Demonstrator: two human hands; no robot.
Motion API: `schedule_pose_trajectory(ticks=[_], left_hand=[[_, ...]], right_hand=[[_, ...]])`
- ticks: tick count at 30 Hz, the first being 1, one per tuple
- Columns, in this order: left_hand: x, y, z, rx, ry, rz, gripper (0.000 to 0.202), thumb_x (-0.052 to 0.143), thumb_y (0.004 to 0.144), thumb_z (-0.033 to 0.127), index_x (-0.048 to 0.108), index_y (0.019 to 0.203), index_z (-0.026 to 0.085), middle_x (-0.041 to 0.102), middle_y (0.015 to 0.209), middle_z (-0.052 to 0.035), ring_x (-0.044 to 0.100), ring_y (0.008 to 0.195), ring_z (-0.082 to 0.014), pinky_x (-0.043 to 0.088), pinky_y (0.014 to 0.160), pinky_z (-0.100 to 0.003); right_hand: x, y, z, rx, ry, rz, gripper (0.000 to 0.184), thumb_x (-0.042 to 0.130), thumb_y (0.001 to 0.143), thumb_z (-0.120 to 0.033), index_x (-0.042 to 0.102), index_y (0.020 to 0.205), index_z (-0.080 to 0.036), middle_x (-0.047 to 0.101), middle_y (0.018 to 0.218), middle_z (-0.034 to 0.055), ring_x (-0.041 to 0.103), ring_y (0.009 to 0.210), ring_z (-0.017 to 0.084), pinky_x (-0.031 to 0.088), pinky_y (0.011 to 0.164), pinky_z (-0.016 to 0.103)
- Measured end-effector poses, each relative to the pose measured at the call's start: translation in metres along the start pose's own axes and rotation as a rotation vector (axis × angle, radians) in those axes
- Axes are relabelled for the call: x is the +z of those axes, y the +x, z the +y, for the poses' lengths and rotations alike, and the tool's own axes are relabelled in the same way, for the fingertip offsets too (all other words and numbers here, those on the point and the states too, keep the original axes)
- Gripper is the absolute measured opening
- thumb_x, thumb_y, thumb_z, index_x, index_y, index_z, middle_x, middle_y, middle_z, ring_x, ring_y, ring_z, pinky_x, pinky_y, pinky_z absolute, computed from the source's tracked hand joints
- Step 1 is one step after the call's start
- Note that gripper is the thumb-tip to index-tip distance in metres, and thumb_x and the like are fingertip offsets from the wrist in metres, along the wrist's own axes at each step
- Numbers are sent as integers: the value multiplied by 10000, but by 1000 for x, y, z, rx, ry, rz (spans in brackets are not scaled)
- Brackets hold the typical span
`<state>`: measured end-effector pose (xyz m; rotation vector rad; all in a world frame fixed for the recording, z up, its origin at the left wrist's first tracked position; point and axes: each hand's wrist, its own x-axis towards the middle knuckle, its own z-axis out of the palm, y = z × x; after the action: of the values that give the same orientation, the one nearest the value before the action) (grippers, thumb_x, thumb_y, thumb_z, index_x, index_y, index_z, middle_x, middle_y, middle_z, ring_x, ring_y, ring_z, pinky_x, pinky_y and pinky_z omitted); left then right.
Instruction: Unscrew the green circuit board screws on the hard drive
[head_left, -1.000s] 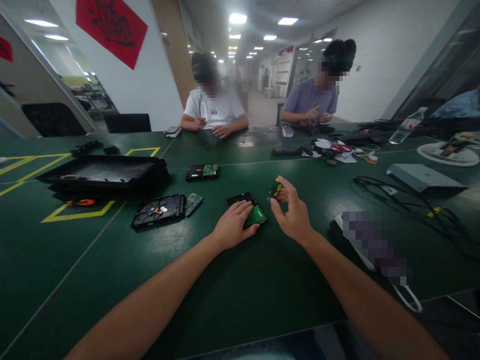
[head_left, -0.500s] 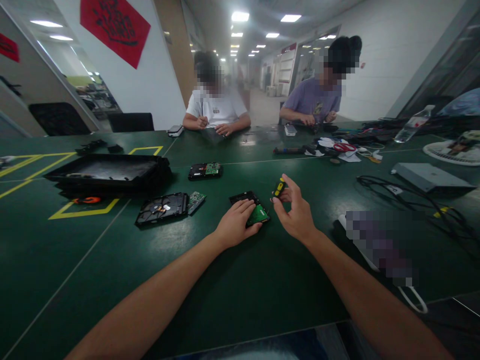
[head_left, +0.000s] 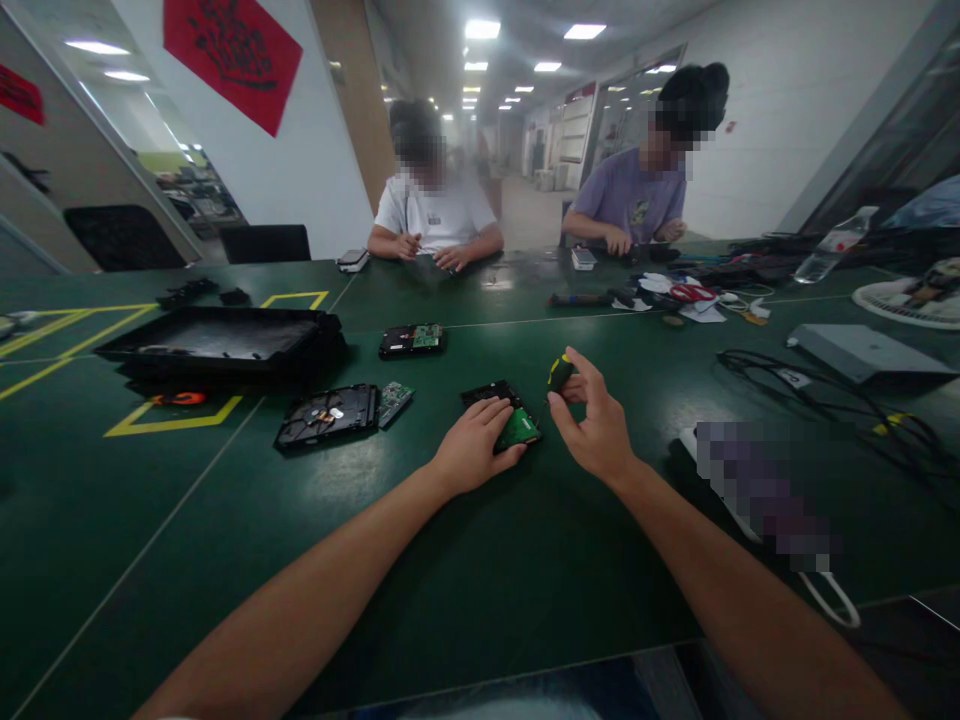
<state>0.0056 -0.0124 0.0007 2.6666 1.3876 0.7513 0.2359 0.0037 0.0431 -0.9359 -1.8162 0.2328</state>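
Note:
My left hand (head_left: 471, 450) lies on a black hard drive with a green circuit board (head_left: 516, 425) and presses it to the green table (head_left: 225, 520). My right hand (head_left: 596, 420) is closed on a small black and yellow screwdriver (head_left: 559, 371), held upright just right of the drive. An opened hard drive (head_left: 328, 415) with a loose green board (head_left: 393, 400) beside it lies to the left. Another drive (head_left: 412, 340) rests farther back.
A stack of black trays (head_left: 217, 345) stands at the left over yellow floor-tape marks. Two people sit working at the far side. Cables (head_left: 825, 395), a grey box (head_left: 862, 350), a water bottle (head_left: 823, 250) and small tools lie at the right.
My right hand has turned the screwdriver slightly in its fingers and drawn it a little closer to the drive. My left hand stays on the drive.

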Motion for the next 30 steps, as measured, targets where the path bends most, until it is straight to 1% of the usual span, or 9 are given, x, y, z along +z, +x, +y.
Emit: schedule_pose_trajectory(ticks=[3, 6, 8, 12, 16, 21, 24, 27, 30], left_hand=[[-1, 0, 1, 5, 3, 6, 635, 619, 978, 509, 546, 1465, 109, 579, 1515, -172, 478, 1469, -325, 369, 1254, -481], [-1, 0, 1, 2, -2, 1, 621, 621, 975, 513, 546, 1468, 143, 574, 1525, -157, 480, 1470, -323, 372, 1250, -499], [0, 0, 0, 0, -4, -1, 622, 622, 973, 517, 543, 1472, 154, 570, 1530, -152, 478, 1472, -322, 371, 1250, -504], [2, 0, -2, 5, -1, -3, 639, 622, 973, 523, 540, 1475, 136, 568, 1529, -162, 467, 1479, -327, 363, 1256, -499], [1, 0, -2, 4, -4, -2, 625, 622, 975, 522, 539, 1477, 160, 564, 1536, -149, 470, 1476, -326, 370, 1249, -512], [0, 0, -1, 8, -1, 3, 630, 623, 975, 513, 542, 1471, 134, 575, 1522, -159, 478, 1470, -323, 366, 1254, -491], [1, 0, -1, 10, -1, 1, 640, 626, 970, 521, 547, 1465, 122, 578, 1517, -166, 475, 1472, -326, 365, 1255, -486], [2, 0, -2, 0, -1, -2, 634, 628, 967, 525, 544, 1470, 148, 573, 1527, -155, 472, 1475, -328, 373, 1248, -505], [2, 1, -2, -3, 3, -6, 631, 629, 966, 525, 544, 1473, 158, 568, 1532, -150, 476, 1472, -326, 375, 1247, -503]], right_hand=[[0, 1, 0, -3, -12, 4, 676, 651, 983, -330, 359, 1593, -327, 718, 1102, 63, 728, 891, 230, 653, 868, 457], [-1, 1, 0, -6, -18, -4, 667, 651, 983, -341, 368, 1587, -332, 722, 1124, 71, 731, 902, 241, 655, 873, 470], [-1, 0, 0, 4, -4, -14, 683, 647, 984, -332, 347, 1598, -332, 728, 1130, 70, 738, 915, 243, 654, 883, 473], [0, -1, 1, 28, 40, -38, 701, 621, 999, -305, 297, 1620, -319, 735, 1132, 70, 749, 940, 238, 647, 911, 467], [1, -1, 1, 8, 13, -9, 697, 658, 980, -344, 337, 1598, -327, 719, 1116, 69, 736, 911, 238, 656, 876, 468], [0, 0, -2, -3, -7, -22, 685, 658, 982, -342, 353, 1595, -333, 717, 1112, 62, 728, 919, 236, 655, 880, 465], [0, 0, -1, 11, 13, -39, 703, 638, 994, -330, 312, 1617, -325, 727, 1142, 71, 741, 944, 241, 652, 900, 476], [1, -1, 1, 24, 40, -56, 748, 632, 996, -327, 251, 1640, -311, 744, 1143, 77, 752, 967, 249, 648, 921, 489], [1, -1, 4, 32, 52, -59, 765, 641, 992, -329, 241, 1644, -305, 751, 1114, 75, 754, 971, 255, 648, 919, 496]])
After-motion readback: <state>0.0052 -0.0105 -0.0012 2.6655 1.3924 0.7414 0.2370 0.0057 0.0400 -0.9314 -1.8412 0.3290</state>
